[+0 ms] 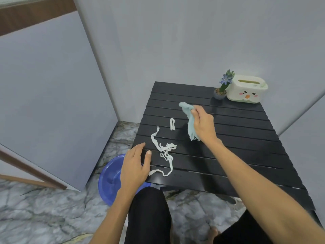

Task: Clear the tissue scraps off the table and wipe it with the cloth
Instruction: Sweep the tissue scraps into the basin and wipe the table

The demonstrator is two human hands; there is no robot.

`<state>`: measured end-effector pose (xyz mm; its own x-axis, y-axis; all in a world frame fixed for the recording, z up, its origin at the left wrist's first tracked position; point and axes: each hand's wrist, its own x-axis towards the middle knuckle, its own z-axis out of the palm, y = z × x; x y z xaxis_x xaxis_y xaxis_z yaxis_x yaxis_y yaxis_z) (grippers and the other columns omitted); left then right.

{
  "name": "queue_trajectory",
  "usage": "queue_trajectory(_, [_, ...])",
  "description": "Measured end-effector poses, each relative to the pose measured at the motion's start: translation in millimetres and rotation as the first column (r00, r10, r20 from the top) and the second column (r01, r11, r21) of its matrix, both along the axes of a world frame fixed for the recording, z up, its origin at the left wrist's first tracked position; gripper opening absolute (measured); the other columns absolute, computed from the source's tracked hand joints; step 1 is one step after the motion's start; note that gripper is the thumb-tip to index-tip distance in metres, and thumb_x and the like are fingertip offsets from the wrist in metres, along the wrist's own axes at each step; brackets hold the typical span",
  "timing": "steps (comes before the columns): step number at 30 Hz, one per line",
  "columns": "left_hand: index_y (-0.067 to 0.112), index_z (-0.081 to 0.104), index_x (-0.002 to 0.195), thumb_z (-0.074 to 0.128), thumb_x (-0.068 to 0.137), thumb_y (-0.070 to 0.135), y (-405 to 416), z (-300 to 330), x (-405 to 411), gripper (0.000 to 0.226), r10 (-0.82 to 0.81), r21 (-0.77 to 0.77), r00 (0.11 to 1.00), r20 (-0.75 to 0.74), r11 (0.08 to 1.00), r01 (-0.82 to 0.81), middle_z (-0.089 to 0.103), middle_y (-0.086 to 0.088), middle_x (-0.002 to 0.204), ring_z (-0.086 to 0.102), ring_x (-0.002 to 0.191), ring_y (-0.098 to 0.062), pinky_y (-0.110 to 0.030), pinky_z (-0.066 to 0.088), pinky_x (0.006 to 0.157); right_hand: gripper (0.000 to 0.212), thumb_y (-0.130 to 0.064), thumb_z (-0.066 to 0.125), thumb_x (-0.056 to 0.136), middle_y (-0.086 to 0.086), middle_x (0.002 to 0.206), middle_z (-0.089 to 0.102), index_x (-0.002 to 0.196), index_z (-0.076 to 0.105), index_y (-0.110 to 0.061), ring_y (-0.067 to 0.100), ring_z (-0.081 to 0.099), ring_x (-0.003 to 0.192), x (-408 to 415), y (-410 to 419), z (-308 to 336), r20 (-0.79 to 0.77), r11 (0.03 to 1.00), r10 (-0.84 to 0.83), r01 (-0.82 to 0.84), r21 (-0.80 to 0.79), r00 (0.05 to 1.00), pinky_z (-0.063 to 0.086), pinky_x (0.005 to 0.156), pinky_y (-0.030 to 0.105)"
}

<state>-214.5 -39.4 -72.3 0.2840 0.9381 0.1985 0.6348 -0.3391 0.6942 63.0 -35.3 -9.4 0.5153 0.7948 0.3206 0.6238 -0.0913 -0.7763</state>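
Note:
A low black slatted table (pixel 237 131) stands in front of me. My right hand (pixel 204 125) is shut on a light blue cloth (pixel 190 124), which hangs crumpled just above the slats near the table's middle. White tissue scraps lie to the left: a long tangled strip (pixel 164 152) and a small short piece (pixel 172 124). My left hand (pixel 135 164) hovers open at the table's left edge, its thumb close to the long strip, holding nothing.
At the far right corner stand a small potted plant with a purple flower (pixel 222 88) and a white tissue box (pixel 247 91). A blue plastic basin (pixel 110 180) sits on the marble floor below the left edge. Grey walls close in behind.

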Motion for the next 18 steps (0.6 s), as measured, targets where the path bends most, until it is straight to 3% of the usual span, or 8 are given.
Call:
queue_trajectory(2, [0.026,0.051,0.137,0.045,0.099,0.045,0,1,1,0.043,0.008,-0.003,1.0,-0.001,1.0,-0.008,0.056,0.009,0.135,0.046,0.125,-0.008,-0.033,0.043,0.1,0.024,-0.024,0.039,0.104,0.005,0.081,0.063,0.111,0.059,-0.013,0.022,0.055,0.071,6,10,-19,0.072,0.993,0.05,-0.042,-0.109,0.996,0.038,0.063,0.034])
queue_trajectory(4, [0.027,0.051,0.137,0.045,0.099,0.045,1,2,1,0.043,0.014,0.0,1.0,0.0,1.0,-0.014,0.055,0.01,0.135,0.046,0.125,-0.006,-0.031,0.043,0.101,0.025,-0.024,0.041,0.104,0.004,0.083,0.064,0.113,0.06,-0.011,0.023,0.054,0.074,3,16,-37,0.137,0.976,0.117,-0.088,-0.2,0.984,0.035,0.066,0.033])
queue_trajectory(6, [0.027,0.051,0.138,0.046,0.099,0.045,2,2,2,0.043,0.014,0.005,1.0,0.0,1.0,-0.014,0.054,0.011,0.136,0.046,0.126,-0.005,-0.026,0.039,0.101,0.025,-0.024,0.047,0.101,0.003,0.09,0.066,0.114,0.063,-0.01,0.023,0.056,0.083,-1,19,-47,0.207,0.953,0.225,-0.171,-0.248,0.952,0.043,0.076,0.033])
queue_trajectory(9, [0.027,0.05,0.138,0.046,0.099,0.044,3,1,2,0.043,0.023,0.008,1.0,-0.017,1.0,-0.022,0.054,0.011,0.137,0.045,0.127,-0.005,-0.023,0.036,0.1,0.027,-0.028,0.045,0.099,0.002,0.101,0.068,0.099,0.066,-0.011,0.022,0.059,0.095,4,19,-45,0.165,0.928,0.283,-0.227,-0.295,0.945,0.043,0.084,0.03])
queue_trajectory(11, [0.028,0.05,0.138,0.045,0.099,0.045,2,0,2,0.043,0.028,0.005,1.0,-0.013,1.0,-0.028,0.054,0.012,0.137,0.045,0.127,-0.005,-0.023,0.035,0.099,0.038,-0.029,0.036,0.099,0.01,0.111,0.067,0.096,0.067,-0.007,0.028,0.057,0.112,11,15,-49,0.237,0.947,0.214,-0.143,-0.287,0.948,0.041,0.097,0.036])
queue_trajectory(13, [0.029,0.05,0.138,0.045,0.099,0.046,3,0,3,0.043,0.038,0.001,0.999,-0.002,0.999,-0.038,0.053,0.013,0.138,0.044,0.127,-0.004,-0.023,0.035,0.099,0.041,-0.029,0.036,0.099,0.016,0.134,0.056,0.113,0.065,-0.003,0.035,0.042,0.133,14,9,-60,0.333,0.94,0.194,-0.078,-0.331,0.923,0.031,0.112,0.044])
queue_trajectory(15, [0.03,0.049,0.138,0.045,0.098,0.046,3,0,4,0.043,0.048,-0.005,0.999,-0.002,0.999,-0.048,0.053,0.014,0.138,0.044,0.127,-0.004,-0.023,0.035,0.099,0.05,-0.032,0.032,0.098,0.02,0.145,0.045,0.126,0.057,0.001,0.038,0.032,0.14,11,7,-69,0.39,0.921,0.21,-0.048,-0.386,0.897,0.027,0.114,0.05])
queue_trajectory(18, [0.031,0.049,0.138,0.044,0.099,0.047,3,-1,4,0.043,0.06,-0.011,0.998,-0.004,0.998,-0.06,0.052,0.014,0.138,0.044,0.127,-0.005,-0.024,0.037,0.098,0.064,-0.038,0.019,0.091,0.026,0.148,0.037,0.125,0.052,0.006,0.04,0.024,0.142,7,23,-69,0.41,0.898,0.205,-0.004,-0.44,0.889,0.02,0.116,0.051])
